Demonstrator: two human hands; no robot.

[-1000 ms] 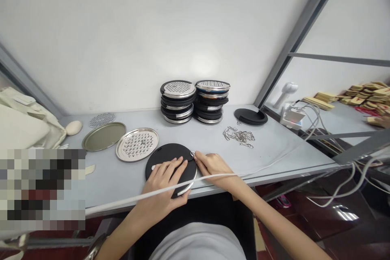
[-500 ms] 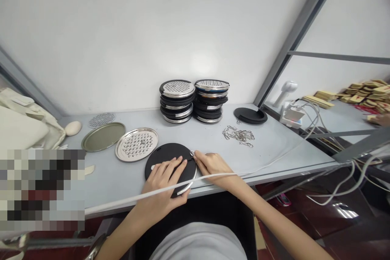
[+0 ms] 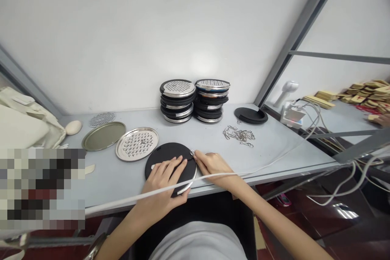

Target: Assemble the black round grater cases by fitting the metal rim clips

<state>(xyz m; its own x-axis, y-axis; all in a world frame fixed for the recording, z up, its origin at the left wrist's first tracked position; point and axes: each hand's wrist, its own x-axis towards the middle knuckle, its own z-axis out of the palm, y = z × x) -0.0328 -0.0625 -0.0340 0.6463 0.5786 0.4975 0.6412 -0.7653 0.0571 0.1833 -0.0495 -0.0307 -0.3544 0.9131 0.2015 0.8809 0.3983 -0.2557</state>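
- Clamping one black disc (image 3: 166,152) flat at tabletop (image 3: 191,133) front in left hand (image 3: 164,179), metal rim (image 3: 185,188) near-right.
- Pinching one metal clip (image 3: 192,152) in right hand (image 3: 214,165), long axis aimed far-left.
- Counting two disc stacks (image 3: 178,103).

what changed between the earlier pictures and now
Nothing visibly changed; nothing was taken hold of or let go. The left hand stays spread over the black round cover, and the right hand keeps its fingertips at the small metal clip by its edge. The pile of clips and the silver grater disc lie as before.
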